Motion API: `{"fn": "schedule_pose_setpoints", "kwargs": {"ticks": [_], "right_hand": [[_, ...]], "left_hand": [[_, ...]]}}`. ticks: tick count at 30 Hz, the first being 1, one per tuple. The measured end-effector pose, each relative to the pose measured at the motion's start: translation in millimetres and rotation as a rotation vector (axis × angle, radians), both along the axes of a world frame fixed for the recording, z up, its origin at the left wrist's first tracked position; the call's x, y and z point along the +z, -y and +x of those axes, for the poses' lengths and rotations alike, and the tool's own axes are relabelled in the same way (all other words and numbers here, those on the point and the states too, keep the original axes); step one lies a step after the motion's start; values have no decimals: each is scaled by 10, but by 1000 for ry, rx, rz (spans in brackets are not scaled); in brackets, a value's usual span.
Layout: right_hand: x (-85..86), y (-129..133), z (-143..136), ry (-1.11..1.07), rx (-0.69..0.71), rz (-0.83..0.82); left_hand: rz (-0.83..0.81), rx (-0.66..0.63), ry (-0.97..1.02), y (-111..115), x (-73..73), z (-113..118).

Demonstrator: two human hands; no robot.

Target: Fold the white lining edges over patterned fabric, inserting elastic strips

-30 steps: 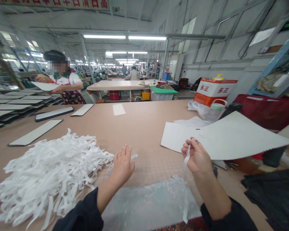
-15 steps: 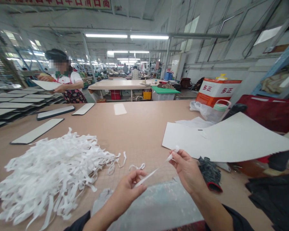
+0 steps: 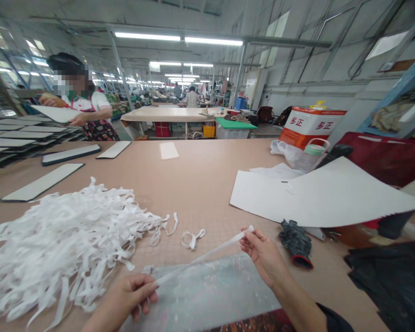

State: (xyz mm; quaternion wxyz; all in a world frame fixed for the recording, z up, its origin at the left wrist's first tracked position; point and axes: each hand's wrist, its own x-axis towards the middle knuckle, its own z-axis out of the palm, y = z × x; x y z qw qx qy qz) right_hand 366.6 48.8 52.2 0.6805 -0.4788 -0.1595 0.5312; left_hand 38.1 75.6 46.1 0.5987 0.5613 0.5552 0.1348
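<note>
A white strip (image 3: pixel 204 256) is stretched slantwise between my two hands. My left hand (image 3: pixel 133 295), low in the view, pinches its lower end. The upper end is held between thumb and fingers of my right hand (image 3: pixel 263 251). Beneath the strip lies a greyish translucent sheet (image 3: pixel 214 290) near the table's front edge. A small looped white strip (image 3: pixel 192 240) rests on the tan table (image 3: pixel 200 184) just beyond. To the left spreads a big tangled pile of white strips (image 3: pixel 72 235).
At right are a large white sheet (image 3: pixel 307 198), a dark glove (image 3: pixel 295 244), black cloth (image 3: pixel 390 281) and an orange-white box (image 3: pixel 307 127). Flat white panels (image 3: pixel 44 183) lie at left, where a person (image 3: pixel 90 110) holds another panel.
My left hand has moved left and down, away from my right hand, so a longer stretch of strip shows between them. The view has shifted slightly.
</note>
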Motion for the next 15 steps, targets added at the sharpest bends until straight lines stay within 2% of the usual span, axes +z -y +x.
{"fn": "schedule_pose_setpoints", "kwargs": {"ticks": [3, 5, 7, 8, 9, 11, 13, 15], "right_hand": [[14, 2, 11, -53, 15, 0], [100, 6, -21, -107, 51, 10], [221, 23, -96, -99, 99, 13], [282, 38, -151, -55, 135, 14], [337, 57, -219, 21, 195, 13], [414, 103, -384, 231, 405, 2], [438, 147, -564, 434, 660, -3], [415, 174, -723, 540, 853, -6]], "left_hand": [[-97, -108, -5, 117, -7, -16], [-146, -252, -16, 215, 67, 33], [-72, -371, -48, 281, 179, 109], [11, -384, -66, 293, 240, 155], [104, -365, -81, 290, 300, 208], [258, -247, -78, 254, 407, 333], [326, -127, -2, 210, 487, 477], [320, -49, 114, 190, 537, 618]]}}
